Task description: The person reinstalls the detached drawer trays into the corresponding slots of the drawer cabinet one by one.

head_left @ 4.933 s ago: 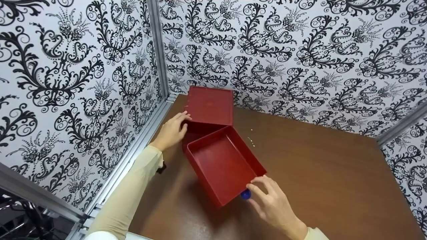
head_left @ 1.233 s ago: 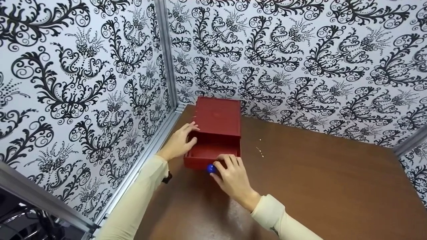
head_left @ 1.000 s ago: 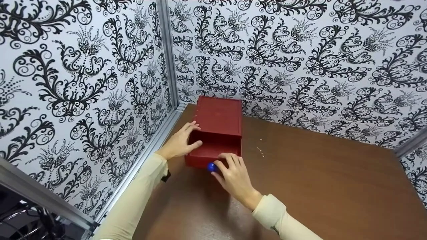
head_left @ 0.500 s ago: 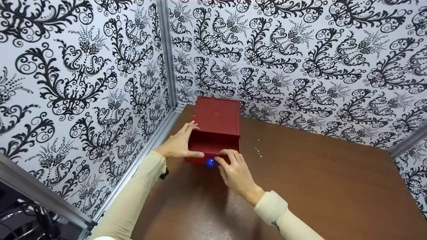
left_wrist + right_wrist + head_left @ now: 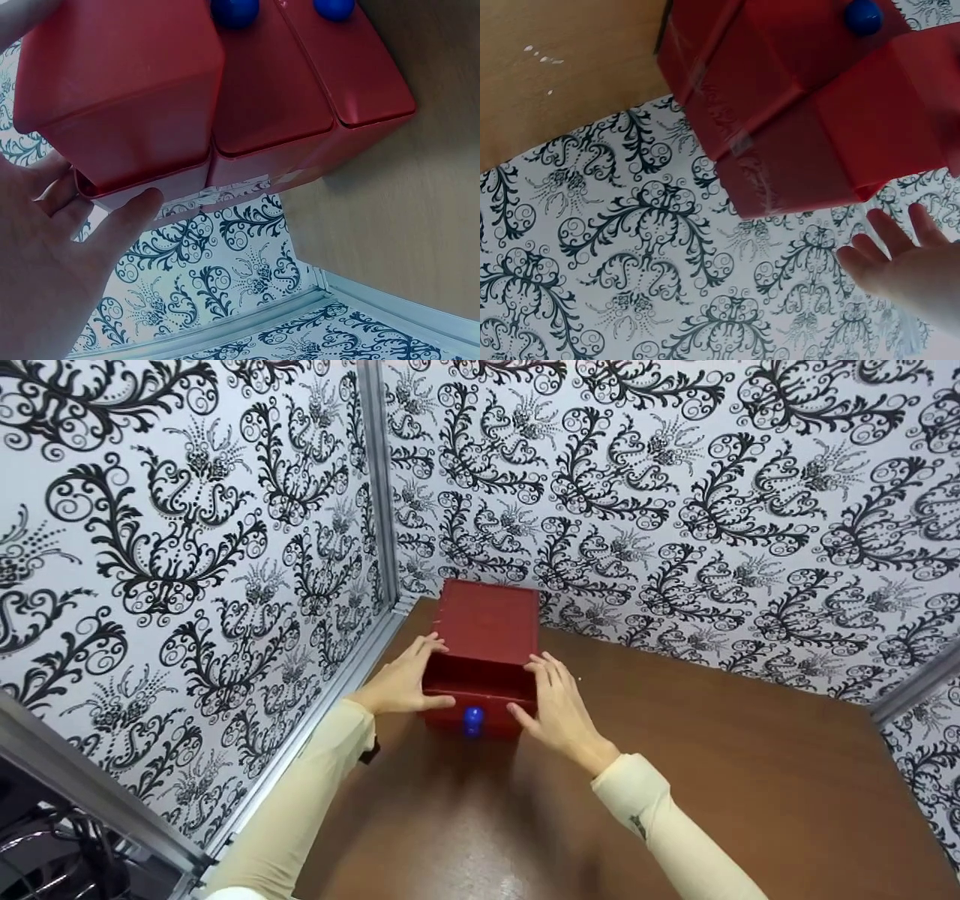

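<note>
A red drawer cabinet (image 5: 487, 622) stands in the table's back left corner. Its top drawer (image 5: 450, 711) is in the casing but juts out at the front, with a blue knob (image 5: 472, 712). Stacked units with more blue knobs (image 5: 234, 11) show beneath it. My left hand (image 5: 401, 679) touches the cabinet's left front edge, thumb stretched toward the drawer front. My right hand (image 5: 559, 709) is at the opposite side, fingertips near the casing's edge and thumb by the drawer's right corner. In the right wrist view those fingers (image 5: 866, 259) hold nothing.
The brown table (image 5: 675, 765) extends to the right and front. Patterned walls (image 5: 637, 510) rise behind and at the left, joined by a metal post (image 5: 379, 487). Small pale specks (image 5: 544, 58) lie on the tabletop right of the cabinet.
The drawer, held tilted outside the casing by my right hand at first, has gone into it and slid inward. My right hand has let go and moved to the right side. The left stays put.
</note>
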Motion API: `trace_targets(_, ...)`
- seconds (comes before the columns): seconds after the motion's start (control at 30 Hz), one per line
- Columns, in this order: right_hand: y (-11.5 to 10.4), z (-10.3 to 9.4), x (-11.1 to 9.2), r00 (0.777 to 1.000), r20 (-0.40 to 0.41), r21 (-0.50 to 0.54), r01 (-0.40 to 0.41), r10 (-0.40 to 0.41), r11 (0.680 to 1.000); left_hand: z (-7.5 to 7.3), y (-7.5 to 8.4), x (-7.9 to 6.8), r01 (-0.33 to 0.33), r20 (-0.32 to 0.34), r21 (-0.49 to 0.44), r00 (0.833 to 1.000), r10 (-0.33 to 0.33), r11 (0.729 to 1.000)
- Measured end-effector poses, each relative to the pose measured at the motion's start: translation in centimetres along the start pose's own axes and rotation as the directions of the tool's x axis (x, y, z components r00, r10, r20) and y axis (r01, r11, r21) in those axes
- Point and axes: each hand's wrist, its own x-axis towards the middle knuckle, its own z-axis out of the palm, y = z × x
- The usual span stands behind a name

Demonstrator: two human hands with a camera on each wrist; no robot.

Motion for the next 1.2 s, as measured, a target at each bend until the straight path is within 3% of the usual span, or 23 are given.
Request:
trace_targets(0.23, 0.3, 0.2, 0.3, 0.999, 0.033, 0.008, -0.035, 0.034, 0.999, 0.0, 0.0, 0.0, 0.002, 0.0, -0.01, 1.0, -0.002, 1.0)
trace_targets(0.7, 0.2, 1.0, 1.0, 0.997, -0.022, -0.014, -0.069, 0.068, 0.998, 0.4, 0.0, 0.3, -0.011, -0.062, -0.001, 0.998, 0.011, 1.0)
trace_targets(1.03, 0.5, 1.3, 1.4, 0.993, -0.094, -0.077, -0.072, 0.065, 0.994, 1.1, 0.0, 0.9, -0.013, -0.186, 0.06, 0.982, 0.024, 0.998)
trace_targets(1.2, 0.6, 1.6, 1.9, 0.99, -0.127, -0.09, -0.078, 0.066, 0.993, 1.5, 0.2, 0.9, 0.039, -0.242, 0.152, 0.97, -0.001, 0.988)
